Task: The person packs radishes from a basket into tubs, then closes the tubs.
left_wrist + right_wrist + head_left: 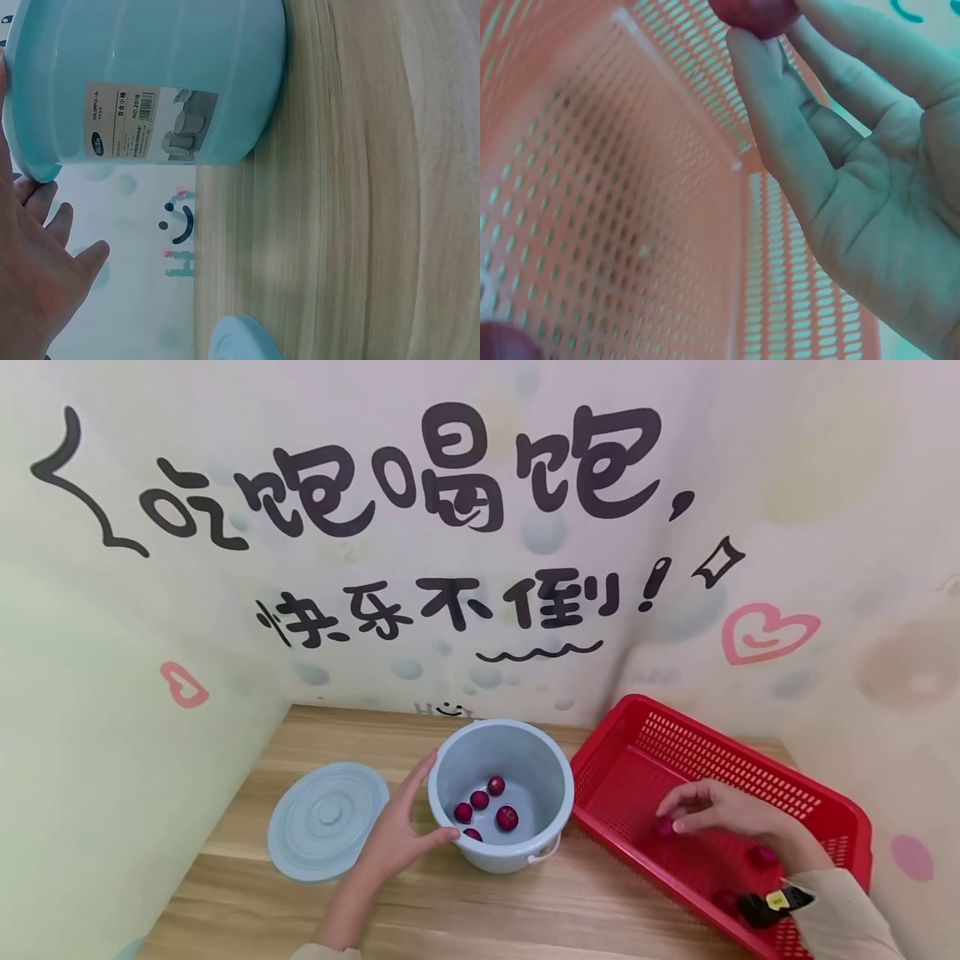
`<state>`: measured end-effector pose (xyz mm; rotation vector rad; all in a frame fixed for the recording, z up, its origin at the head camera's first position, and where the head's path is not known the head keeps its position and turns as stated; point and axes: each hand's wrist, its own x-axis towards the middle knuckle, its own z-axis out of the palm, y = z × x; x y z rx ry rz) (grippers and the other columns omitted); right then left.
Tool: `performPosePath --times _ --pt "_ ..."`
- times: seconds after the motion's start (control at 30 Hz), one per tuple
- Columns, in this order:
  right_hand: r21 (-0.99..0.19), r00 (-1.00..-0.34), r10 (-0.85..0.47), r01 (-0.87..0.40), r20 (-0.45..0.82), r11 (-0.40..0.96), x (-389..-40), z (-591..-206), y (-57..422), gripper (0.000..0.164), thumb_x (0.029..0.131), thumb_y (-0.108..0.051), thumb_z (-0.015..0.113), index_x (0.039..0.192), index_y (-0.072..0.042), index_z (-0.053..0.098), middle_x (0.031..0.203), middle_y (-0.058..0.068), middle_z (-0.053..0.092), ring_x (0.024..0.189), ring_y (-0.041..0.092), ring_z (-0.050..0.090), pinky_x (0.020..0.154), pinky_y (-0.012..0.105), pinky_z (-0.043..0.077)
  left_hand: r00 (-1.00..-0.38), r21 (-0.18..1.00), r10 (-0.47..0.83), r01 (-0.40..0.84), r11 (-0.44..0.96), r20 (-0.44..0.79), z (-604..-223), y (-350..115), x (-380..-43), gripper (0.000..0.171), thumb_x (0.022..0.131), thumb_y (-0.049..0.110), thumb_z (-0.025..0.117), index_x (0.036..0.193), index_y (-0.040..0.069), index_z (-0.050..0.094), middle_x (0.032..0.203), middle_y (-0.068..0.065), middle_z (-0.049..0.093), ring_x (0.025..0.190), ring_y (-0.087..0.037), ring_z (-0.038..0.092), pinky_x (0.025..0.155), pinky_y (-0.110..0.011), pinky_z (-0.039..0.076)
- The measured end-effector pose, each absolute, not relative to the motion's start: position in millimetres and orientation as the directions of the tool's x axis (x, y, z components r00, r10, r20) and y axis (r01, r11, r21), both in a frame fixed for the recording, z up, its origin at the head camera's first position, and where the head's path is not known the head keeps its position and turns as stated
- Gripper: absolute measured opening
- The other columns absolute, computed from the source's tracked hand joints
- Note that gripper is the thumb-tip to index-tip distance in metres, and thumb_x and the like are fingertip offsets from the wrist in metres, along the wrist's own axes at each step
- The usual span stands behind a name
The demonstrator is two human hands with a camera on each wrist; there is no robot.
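Observation:
My left hand [401, 831] rests against the left side of a light blue bucket [501, 860]. Its thumb lies by the front rim, and in the left wrist view the fingers are extended near the rim. Several small round dark red fruits [507, 817] lie on the bucket's bottom. Over the red basket [622, 777], my right hand [716, 810] pinches one dark red fruit [757, 13] between thumb and fingertips. Another fruit [762, 857] sits in the basket below the wrist; a darker shape near the wrist camera is hard to make out.
A round light blue lid [327, 821] lies flat on the wooden table [247, 814], left of the bucket. The bucket's white handle [545, 850] hangs at its front right. Behind the table stands a wall [375, 685] with black lettering.

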<state>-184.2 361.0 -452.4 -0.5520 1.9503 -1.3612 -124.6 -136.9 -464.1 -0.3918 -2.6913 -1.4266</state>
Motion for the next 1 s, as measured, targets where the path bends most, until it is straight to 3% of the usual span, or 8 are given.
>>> performPosePath --times 0.23,0.57,0.83,1.0 --pt "-0.942 -0.722 -0.664 -0.048 -0.196 0.331 -188 -435 339 0.028 0.096 -0.007 0.061 0.121 0.005 0.063 0.109 -0.005 0.074 0.097 0.011 0.069 0.085 0.028 0.061 -0.966 0.795 0.196 0.25 0.553 0.167 -464 -134 -128 0.107 0.073 0.046 0.086 0.159 0.03 0.025 0.164 0.001 0.03 0.15 -0.035 0.032 0.11 -0.067 0.038" --pt "-0.942 -0.778 -0.62 -0.128 -0.099 0.311 -196 -416 294 0.028 0.094 -0.008 0.065 0.119 0.003 0.065 0.105 -0.003 0.073 0.095 0.016 0.071 0.084 0.028 0.062 -0.971 0.795 0.189 0.231 0.561 0.149 -465 -132 -124 0.107 0.073 0.048 0.086 0.159 0.033 0.024 0.165 0.001 0.029 0.151 -0.035 0.031 0.111 -0.067 0.038" --pt "-0.951 -0.823 -0.559 -0.081 -0.105 0.297 -204 -407 249 0.031 0.091 -0.014 0.071 0.119 -0.002 0.066 0.105 -0.002 0.073 0.096 0.024 0.071 0.084 0.029 0.062 -0.972 0.794 0.168 0.233 0.561 0.166 -464 -139 -122 0.108 0.071 0.04 0.088 0.158 0.031 0.025 0.164 -0.002 0.031 0.15 -0.037 0.032 0.11 -0.068 0.038" --pt "-0.963 -0.836 -0.542 -0.073 -0.083 0.26 -207 -406 233 0.036 0.09 -0.013 0.072 0.122 0.0 0.064 0.109 0.0 0.073 0.098 0.025 0.071 0.085 0.03 0.062 -0.974 0.796 0.172 0.221 0.564 0.148 -464 -138 -124 0.107 0.073 0.044 0.087 0.158 0.034 0.024 0.165 0.0 0.03 0.151 -0.036 0.031 0.11 -0.067 0.039"
